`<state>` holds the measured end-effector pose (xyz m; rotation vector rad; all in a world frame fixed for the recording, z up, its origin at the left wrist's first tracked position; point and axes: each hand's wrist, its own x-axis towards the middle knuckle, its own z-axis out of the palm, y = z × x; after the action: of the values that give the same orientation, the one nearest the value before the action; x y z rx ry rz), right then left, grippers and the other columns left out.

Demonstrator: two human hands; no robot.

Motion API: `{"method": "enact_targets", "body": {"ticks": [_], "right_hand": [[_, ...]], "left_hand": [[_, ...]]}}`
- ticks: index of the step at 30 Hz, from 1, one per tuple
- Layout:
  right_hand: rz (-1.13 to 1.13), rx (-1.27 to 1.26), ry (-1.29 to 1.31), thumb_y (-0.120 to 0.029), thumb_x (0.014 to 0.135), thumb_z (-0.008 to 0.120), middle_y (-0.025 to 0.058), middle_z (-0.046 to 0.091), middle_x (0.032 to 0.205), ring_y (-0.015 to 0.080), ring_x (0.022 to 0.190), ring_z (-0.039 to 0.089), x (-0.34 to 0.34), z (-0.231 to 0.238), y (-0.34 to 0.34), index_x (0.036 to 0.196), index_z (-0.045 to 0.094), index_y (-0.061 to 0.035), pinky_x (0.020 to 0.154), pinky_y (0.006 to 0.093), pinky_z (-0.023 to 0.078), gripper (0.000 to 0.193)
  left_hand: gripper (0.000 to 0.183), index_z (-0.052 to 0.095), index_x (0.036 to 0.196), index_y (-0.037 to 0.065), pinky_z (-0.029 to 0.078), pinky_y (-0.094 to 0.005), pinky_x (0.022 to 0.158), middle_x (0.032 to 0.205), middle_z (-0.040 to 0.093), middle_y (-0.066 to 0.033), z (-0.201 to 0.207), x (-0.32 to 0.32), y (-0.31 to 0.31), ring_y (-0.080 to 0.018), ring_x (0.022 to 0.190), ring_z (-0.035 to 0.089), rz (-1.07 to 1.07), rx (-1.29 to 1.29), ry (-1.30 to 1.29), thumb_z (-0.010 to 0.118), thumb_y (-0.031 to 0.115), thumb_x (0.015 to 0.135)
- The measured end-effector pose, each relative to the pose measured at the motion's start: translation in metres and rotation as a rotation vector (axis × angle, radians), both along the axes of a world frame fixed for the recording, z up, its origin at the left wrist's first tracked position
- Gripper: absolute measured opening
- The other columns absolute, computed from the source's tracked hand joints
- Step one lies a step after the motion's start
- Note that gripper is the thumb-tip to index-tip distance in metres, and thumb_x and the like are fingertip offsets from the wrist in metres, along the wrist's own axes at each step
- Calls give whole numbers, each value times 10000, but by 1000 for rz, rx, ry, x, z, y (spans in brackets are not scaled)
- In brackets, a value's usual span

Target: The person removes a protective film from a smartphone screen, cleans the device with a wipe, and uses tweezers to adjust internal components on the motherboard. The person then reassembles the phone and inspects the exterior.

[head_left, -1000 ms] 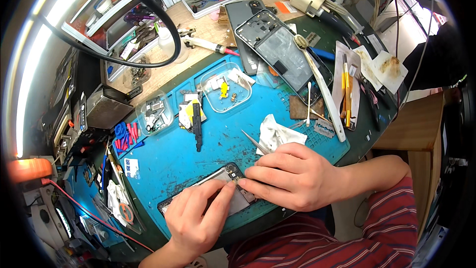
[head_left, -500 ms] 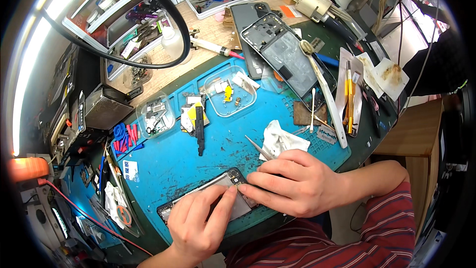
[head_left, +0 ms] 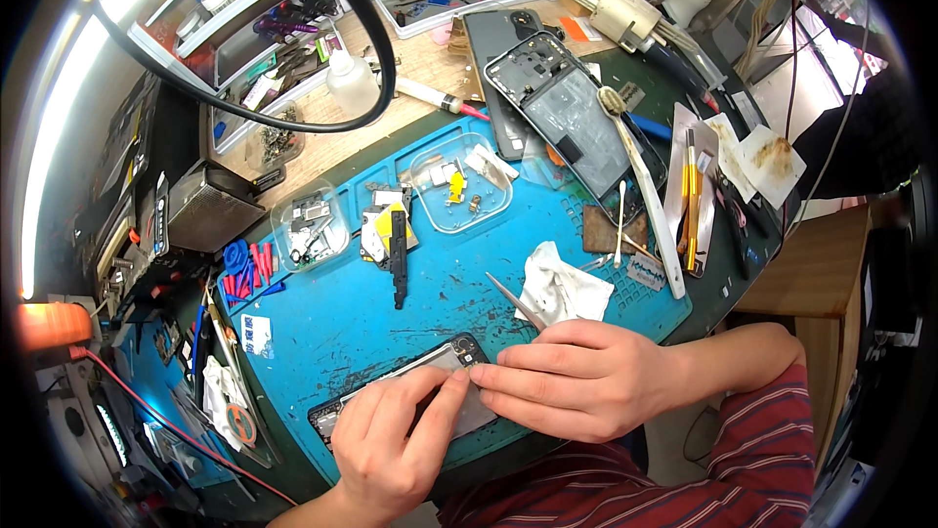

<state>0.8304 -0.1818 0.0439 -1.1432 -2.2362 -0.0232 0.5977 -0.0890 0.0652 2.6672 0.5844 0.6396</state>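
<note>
A disassembled phone (head_left: pixel 415 369) with a dark frame and a silvery-grey inside lies slanted on the blue mat (head_left: pixel 469 284), near its front edge. My left hand (head_left: pixel 396 435) is closed over the phone, thumb and fingertip brought together beside the camera corner; whatever sits between them is too small to name. At that same corner, the fingertips of my right hand (head_left: pixel 581 381) meet the left ones. Tucked in my right hand is a pair of tweezers (head_left: pixel 515 300), its points facing away to the upper left. A crumpled white tissue (head_left: pixel 564 284) lies just beyond it.
Two clear plastic trays (head_left: pixel 459 225) (head_left: pixel 311 262) hold small parts, with a black strip-shaped part (head_left: pixel 399 259) between them. Farther back lie an opened phone housing (head_left: pixel 567 108), a toothbrush (head_left: pixel 645 181) and a cotton swab (head_left: pixel 620 220). A black cable (head_left: pixel 379 30) loops overhead at the left.
The view has shifted slightly. My right hand has moved slightly lower, its fingers lying closer together, while my left hand keeps its place at the phone's corner.
</note>
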Motion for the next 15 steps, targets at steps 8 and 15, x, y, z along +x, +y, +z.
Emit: {"method": "enact_targets", "body": {"ticks": [8, 15], "right_hand": [[1, 18, -43, -148, 854, 677, 102, 734, 1240, 202, 1071, 697, -2, -1, 0, 1097, 745, -12, 859, 316, 562, 287], [16, -3, -50, -147, 848, 674, 117, 730, 1242, 208, 1062, 701, -3, 0, 2, 1093, 739, -12, 844, 313, 569, 287]], "left_hand": [[387, 760, 1066, -6, 541, -338, 644, 991, 721, -99, -2, -1, 0, -246, 795, 685, 10, 18, -16, 773, -60, 683], [361, 766, 1060, -8, 545, -327, 656, 993, 727, -94, -3, -2, 0, -237, 803, 691, 10, 37, -10, 760, -31, 700]]}}
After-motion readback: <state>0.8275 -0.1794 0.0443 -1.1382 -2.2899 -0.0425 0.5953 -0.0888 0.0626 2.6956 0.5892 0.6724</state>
